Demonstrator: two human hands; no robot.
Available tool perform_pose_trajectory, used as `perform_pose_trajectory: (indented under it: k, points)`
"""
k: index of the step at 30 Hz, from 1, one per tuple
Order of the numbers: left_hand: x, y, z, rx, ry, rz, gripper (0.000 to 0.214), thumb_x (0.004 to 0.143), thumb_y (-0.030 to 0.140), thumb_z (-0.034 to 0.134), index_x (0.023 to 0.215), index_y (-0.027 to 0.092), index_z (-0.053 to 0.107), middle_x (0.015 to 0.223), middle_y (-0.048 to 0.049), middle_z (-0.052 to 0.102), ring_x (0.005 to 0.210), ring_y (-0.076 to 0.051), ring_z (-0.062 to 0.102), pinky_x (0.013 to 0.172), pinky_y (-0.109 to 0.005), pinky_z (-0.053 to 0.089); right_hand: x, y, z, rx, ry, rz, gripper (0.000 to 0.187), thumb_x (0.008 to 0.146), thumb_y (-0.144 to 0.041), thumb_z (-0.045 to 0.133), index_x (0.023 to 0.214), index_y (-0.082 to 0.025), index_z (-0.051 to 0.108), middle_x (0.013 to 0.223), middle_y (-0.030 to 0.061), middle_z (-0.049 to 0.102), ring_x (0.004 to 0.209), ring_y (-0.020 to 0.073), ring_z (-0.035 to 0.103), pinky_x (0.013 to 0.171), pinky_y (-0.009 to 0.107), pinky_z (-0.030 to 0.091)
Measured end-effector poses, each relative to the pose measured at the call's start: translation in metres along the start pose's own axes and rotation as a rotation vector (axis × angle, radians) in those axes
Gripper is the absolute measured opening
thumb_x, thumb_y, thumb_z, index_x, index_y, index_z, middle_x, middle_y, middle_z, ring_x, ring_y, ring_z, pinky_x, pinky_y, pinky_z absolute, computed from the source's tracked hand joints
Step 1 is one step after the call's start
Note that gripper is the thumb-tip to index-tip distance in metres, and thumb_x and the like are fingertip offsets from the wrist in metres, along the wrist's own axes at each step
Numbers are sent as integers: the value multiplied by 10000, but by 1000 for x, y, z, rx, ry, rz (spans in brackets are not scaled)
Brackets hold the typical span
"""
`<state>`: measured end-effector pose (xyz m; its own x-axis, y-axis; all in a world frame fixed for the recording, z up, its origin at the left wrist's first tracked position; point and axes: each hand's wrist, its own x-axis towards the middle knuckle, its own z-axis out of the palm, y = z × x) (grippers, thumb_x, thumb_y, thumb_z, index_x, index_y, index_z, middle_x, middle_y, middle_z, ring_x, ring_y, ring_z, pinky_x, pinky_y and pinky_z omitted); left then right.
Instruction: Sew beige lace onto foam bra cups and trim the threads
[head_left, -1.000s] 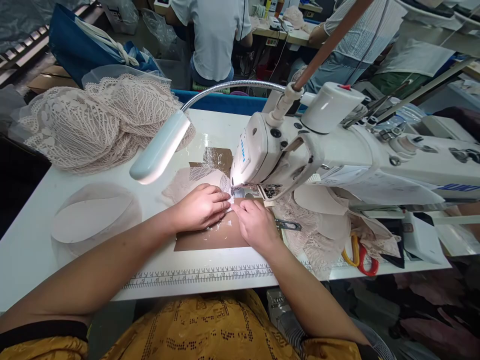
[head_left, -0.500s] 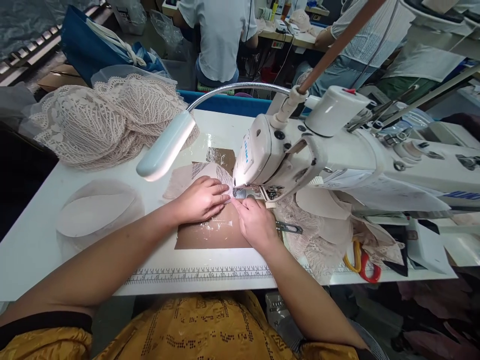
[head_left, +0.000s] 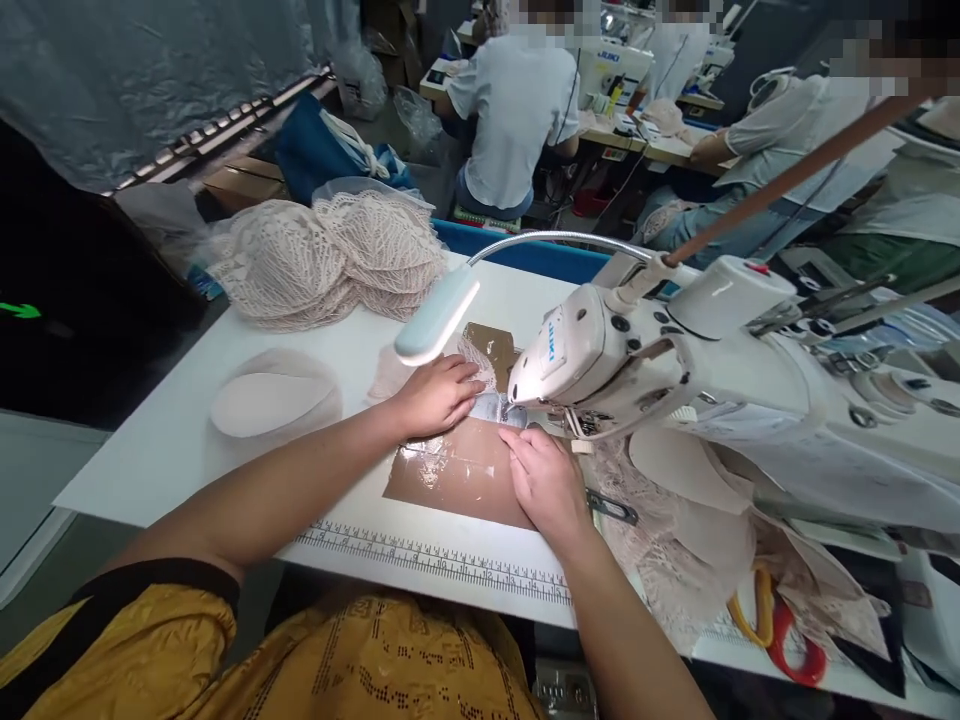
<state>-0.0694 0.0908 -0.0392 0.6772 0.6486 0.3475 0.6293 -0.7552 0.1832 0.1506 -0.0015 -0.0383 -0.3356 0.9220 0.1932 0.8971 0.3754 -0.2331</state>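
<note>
- Lace (head_left: 481,364) lies beside the sewing machine (head_left: 559,350), partly under the left hand (head_left: 441,396), fingers flat.
- Right hand (head_left: 546,478): forefinger extended; whether it pinches anything cannot be told.
- Lace looks light, soft, snag-prone; best pressed flat near its edge.

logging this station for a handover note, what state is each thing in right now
Left hand, palm down on lace piece
Right hand, curled, index finger extended
Lace piece, partly under left hand
Brown sheet, lying flat
Lamp, lit
Sewing machine, running or stopped, cannot tell
Oval piece, lying flat
Lace bundle, piled up
Red handle, loop showing, rest hidden
</note>
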Motion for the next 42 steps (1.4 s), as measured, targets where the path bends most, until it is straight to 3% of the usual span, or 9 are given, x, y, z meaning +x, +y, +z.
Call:
perform_pose_trajectory:
  k: [8,14,19,22,26,30,33,37,42]
  points:
    - [-3,-2,-13,-26,-130,-277,340,946,287,437,1206,242,652,1336,-84,573,1240,-293,466,988,-458,396,-1,9,4,35,51,-88,373,932,-203,399,1163,-165,689,942,92,682,813,212,632,707,318,460]
    - [-16,-2,-63,2,-248,-414,385,872,337,536,1214,182,625,1311,-130,576,1214,-336,485,982,-471,405,-3,13,7,66,58,-116,362,938,-233,408,1168,-164,679,1017,93,688,867,218,653,738,335,492]
    - [-82,-34,-120,295,-265,-818,597,891,534,445,1252,69,544,1299,-217,556,1246,-389,443,1027,-533,326,-3,14,6,52,58,-130,361,945,-242,406,1157,-158,686,987,97,692,855,222,655,742,346,494]
    - [-139,-49,-131,407,-361,-1101,584,863,545,453,1110,35,596,1176,-263,596,1203,-432,462,967,-570,362,-3,11,5,53,53,-124,365,946,-236,399,1155,-161,687,943,93,690,832,219,649,743,349,490]
    - [-181,-32,-121,154,-157,-837,320,902,398,357,917,148,557,1151,-193,595,1094,-334,541,892,-443,441,-3,6,2,64,50,-89,360,926,-208,411,1147,-175,694,936,90,689,854,222,645,761,348,487]
    - [-154,18,-111,-490,-229,-588,298,918,472,410,812,200,467,772,-6,542,686,-166,524,616,-262,427,-3,2,-3,112,50,-34,355,911,-199,434,1161,-191,687,997,90,706,903,226,650,783,346,492]
    - [-103,47,-98,-758,-360,-331,210,879,399,520,839,196,487,768,18,530,664,-132,493,590,-224,396,-6,1,-8,270,134,44,332,926,-248,444,1145,-211,690,1055,82,717,955,217,654,835,341,502]
    - [-41,60,-61,-648,-350,-188,282,790,151,524,1069,192,545,983,-36,639,880,-181,599,732,-249,453,-11,1,-16,442,272,69,294,943,-316,454,963,-207,727,914,64,730,872,194,655,802,314,496]
    - [-4,49,-24,-556,-314,-223,390,745,131,530,1132,154,573,907,-48,661,818,-195,626,704,-272,473,-12,-3,-17,367,15,-140,245,920,-284,523,818,-196,729,737,25,663,711,148,586,651,252,402]
